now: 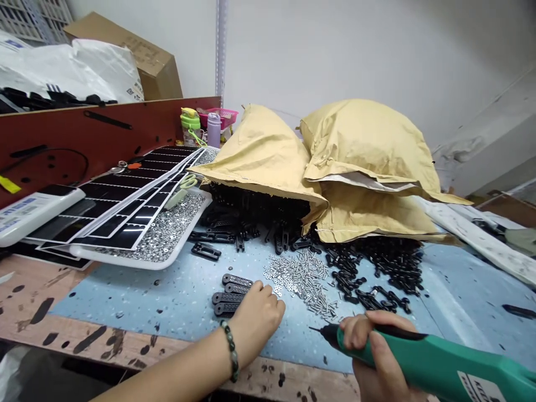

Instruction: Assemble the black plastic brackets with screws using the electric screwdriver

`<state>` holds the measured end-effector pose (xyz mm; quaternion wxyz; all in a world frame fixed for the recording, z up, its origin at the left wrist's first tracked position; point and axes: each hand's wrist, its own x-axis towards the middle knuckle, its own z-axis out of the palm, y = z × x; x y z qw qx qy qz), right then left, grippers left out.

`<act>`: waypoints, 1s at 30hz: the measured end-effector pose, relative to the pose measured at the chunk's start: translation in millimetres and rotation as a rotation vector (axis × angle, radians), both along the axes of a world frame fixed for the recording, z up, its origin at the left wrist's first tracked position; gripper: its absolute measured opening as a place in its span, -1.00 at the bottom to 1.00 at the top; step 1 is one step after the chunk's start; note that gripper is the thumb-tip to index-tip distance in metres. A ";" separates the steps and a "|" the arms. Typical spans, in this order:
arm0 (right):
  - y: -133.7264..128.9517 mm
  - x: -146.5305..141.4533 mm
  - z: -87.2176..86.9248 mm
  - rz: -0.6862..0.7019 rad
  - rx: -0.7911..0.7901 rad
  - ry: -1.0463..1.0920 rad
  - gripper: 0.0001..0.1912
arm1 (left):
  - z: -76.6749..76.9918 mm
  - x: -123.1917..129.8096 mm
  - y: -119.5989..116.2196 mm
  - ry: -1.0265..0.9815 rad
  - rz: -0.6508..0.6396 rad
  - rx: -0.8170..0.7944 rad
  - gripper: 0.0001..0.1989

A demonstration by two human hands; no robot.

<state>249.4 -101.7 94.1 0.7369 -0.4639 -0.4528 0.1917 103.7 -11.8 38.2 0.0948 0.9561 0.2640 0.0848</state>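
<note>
My right hand (379, 346) is wrapped around a green electric screwdriver (444, 360), whose thin bit points left over the mat. My left hand (260, 312), with a beaded bracelet at the wrist, is closed with its fingers curled downward; what they hold, if anything, is hidden. Right beside it lie several black perforated plastic bars (228, 298), side by side, their right ends partly covered by the hand. Just beyond the left hand are a scatter of small nuts (281, 272) and a heap of silver screws (312, 279).
Paper sacks (268, 151) at the back spill black plastic parts (377, 268) onto the blue mat (167, 301). On the left, a white tray (167, 263) holds small metal pieces, with black sheets (121, 234) lying over it. Behind stand bottles (213, 131) and a red board (104, 131).
</note>
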 end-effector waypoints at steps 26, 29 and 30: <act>6.1 2.8 -5.3 0.090 0.055 0.011 -0.89 | -15.7 -77.6 16.5 -0.395 0.196 -0.140 -0.83; 14.7 -4.8 -4.2 0.133 0.060 0.002 -0.88 | -20.3 -77.1 16.1 -0.415 0.178 -0.063 -0.80; 17.8 -8.0 -4.1 0.150 0.064 0.000 -0.88 | -22.1 -75.9 15.9 -0.420 0.184 -0.048 -0.81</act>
